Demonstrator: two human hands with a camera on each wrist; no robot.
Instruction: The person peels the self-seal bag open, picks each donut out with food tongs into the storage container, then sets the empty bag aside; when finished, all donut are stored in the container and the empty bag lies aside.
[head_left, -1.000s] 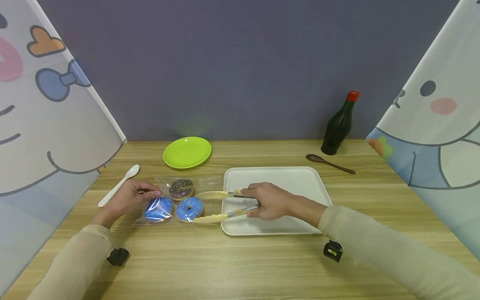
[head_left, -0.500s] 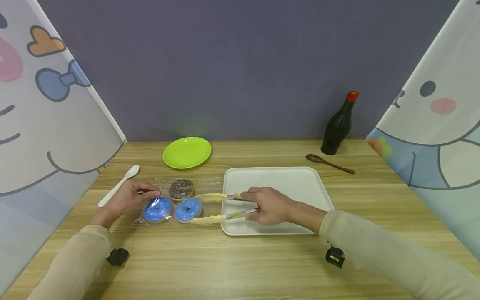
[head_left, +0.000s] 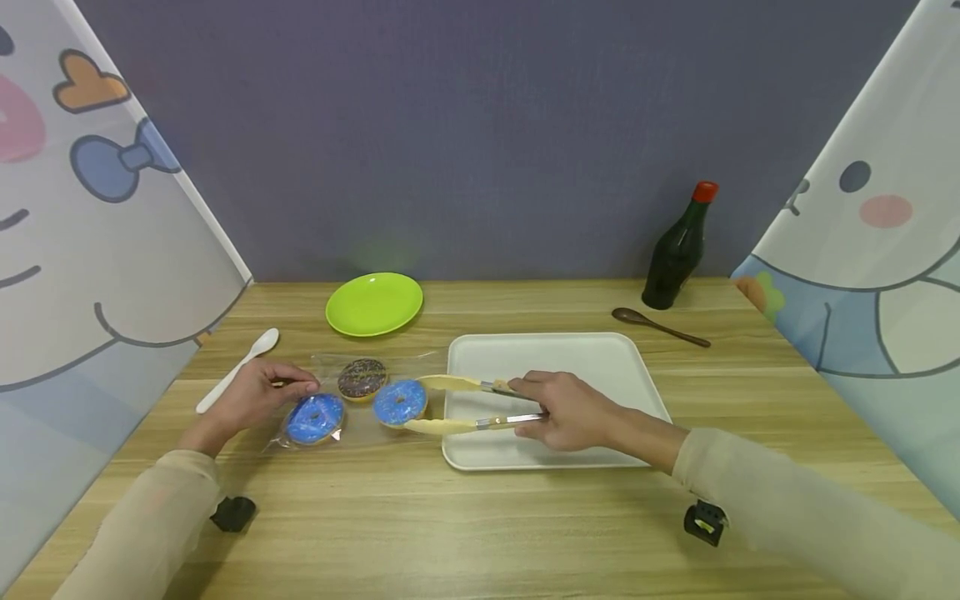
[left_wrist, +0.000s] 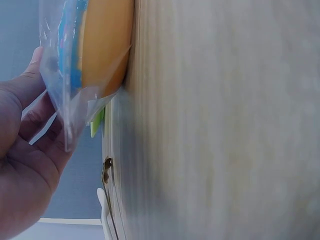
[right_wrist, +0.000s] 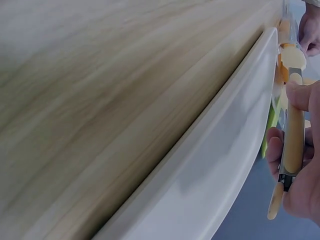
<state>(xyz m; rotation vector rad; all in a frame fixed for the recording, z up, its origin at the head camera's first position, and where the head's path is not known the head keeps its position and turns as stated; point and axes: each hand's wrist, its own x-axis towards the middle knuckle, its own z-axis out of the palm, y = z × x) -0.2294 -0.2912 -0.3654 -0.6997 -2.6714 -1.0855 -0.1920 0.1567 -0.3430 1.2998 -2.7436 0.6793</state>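
My right hand (head_left: 566, 410) grips a pair of tongs (right_wrist: 294, 135) with cream tips and metal arms, above the left part of a white tray (head_left: 585, 358). Between the tong tips sits a blue sprinkled donut (head_left: 400, 402), near the mouth of a clear plastic bag (head_left: 423, 364). With thumb and fingers my left hand (head_left: 258, 398) pinches the bag's closed end, also seen in the left wrist view, where the bag's film (left_wrist: 70, 112) hangs from the fingers. Inside the bag lie another blue donut (head_left: 315, 418) and a dark sprinkled donut (head_left: 363, 379).
A green plate (head_left: 374, 305) lies behind the bag. To the left is a white spoon (head_left: 238, 371). At the back right stand a dark bottle with a red cap (head_left: 677, 250) and a brown wooden spoon (head_left: 660, 327).
My right hand and the tongs have moved right, and the blue donut between the tips has slid right with them, away from the other blue donut. The left hand stays nearly still.
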